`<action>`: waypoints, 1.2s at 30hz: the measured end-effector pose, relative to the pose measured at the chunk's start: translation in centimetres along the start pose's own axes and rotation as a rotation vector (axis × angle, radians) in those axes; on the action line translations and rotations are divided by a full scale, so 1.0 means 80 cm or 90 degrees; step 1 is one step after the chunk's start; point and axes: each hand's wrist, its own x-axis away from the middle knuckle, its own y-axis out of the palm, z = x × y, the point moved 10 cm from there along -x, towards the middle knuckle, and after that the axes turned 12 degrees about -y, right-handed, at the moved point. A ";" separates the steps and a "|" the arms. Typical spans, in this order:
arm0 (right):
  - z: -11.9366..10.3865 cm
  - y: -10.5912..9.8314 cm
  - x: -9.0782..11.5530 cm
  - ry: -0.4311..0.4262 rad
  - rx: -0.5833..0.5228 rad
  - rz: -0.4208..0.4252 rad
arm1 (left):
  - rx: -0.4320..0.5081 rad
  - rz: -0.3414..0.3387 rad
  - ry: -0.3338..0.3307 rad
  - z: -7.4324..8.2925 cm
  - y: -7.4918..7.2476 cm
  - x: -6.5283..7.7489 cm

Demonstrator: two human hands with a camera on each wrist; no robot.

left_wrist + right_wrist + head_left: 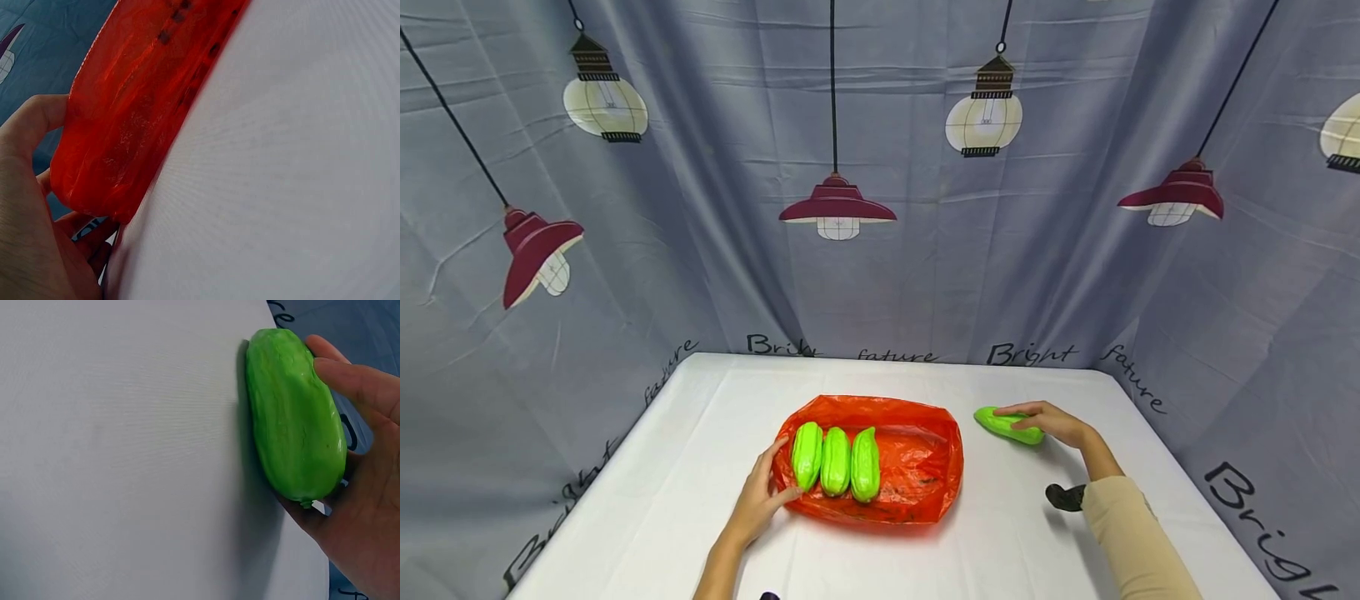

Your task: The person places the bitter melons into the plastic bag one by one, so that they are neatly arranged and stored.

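Observation:
A red plastic bag [917,467], spread wide with its mouth upward, lies on the white table. Three glossy green gourds stand in a row in its left half: the left gourd [807,456], the middle gourd [835,462] and the right gourd [865,467]. My left hand [756,500] holds the bag's left end, thumb and fingers spread around it; the left wrist view shows the crinkled red side [125,137] between them. To the right of the bag, my right hand [1056,423] grips a fourth green gourd [297,419], which lies along the table with its stem end toward the palm.
A black curved object [1063,497] lies on the white table [1000,550] beside the right sleeve, which partly hides it. A small dark thing [769,596] shows at the bottom edge. Grey curtains [880,275] with printed lamps surround the table's back and sides.

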 end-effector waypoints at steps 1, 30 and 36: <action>0.000 0.001 0.000 0.001 -0.002 0.002 | 0.003 -0.001 -0.003 0.000 0.000 0.000; -0.004 0.007 0.021 0.077 0.044 0.062 | 0.003 -0.004 -0.018 0.001 0.000 0.001; -0.009 0.010 0.026 0.078 0.057 0.104 | 0.005 -0.008 -0.016 0.002 0.000 0.000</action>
